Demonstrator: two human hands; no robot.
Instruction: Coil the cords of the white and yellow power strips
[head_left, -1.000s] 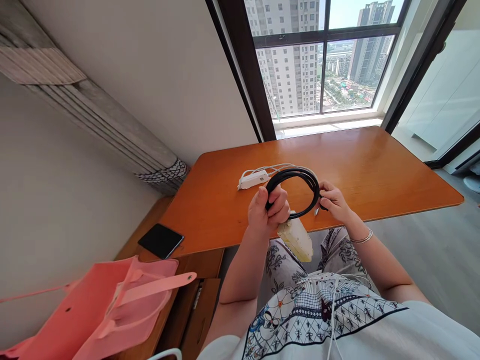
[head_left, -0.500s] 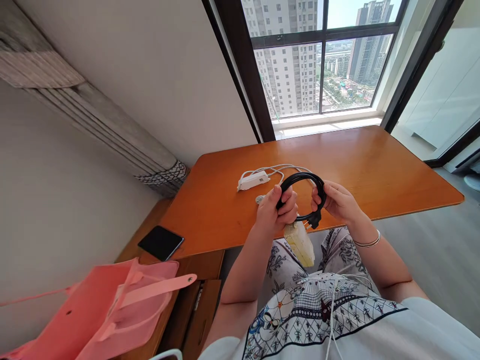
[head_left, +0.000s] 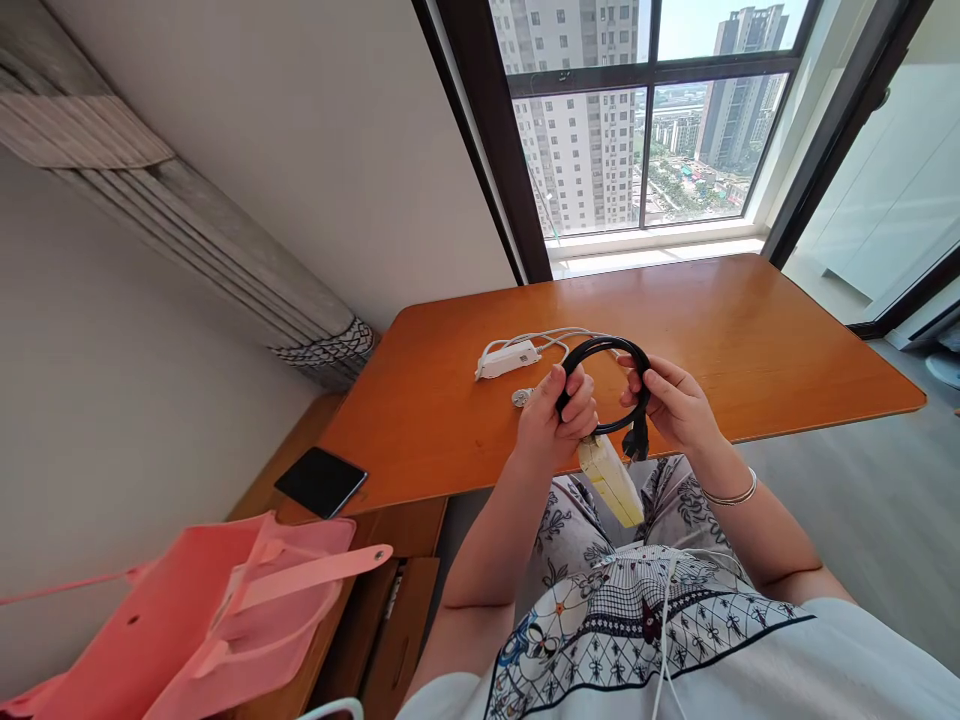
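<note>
A black power cord [head_left: 604,345], wound into a ring, is held up between my two hands over the table's near edge. My left hand [head_left: 559,418] wraps round the ring's left side. On the other side, my right hand [head_left: 671,398] pinches the coil between thumb and fingers. A black plug [head_left: 636,438] hangs at the lower right of the ring. Below my left hand dangles a yellowed white block [head_left: 611,480], like a power strip or adapter, above my lap; its link to the cord is hidden.
On the wooden table [head_left: 750,340] lies a white power strip [head_left: 508,360] with its white cable and a round plug [head_left: 522,398]. A black tablet or phone [head_left: 321,482] rests at the left corner. An open pink bag [head_left: 225,610] stands at lower left. Behind the table is a window.
The hanging yellowed block has swung slightly to the right. The black plug has turned and now hangs lower, and my right-hand fingers have shifted on the coil.
</note>
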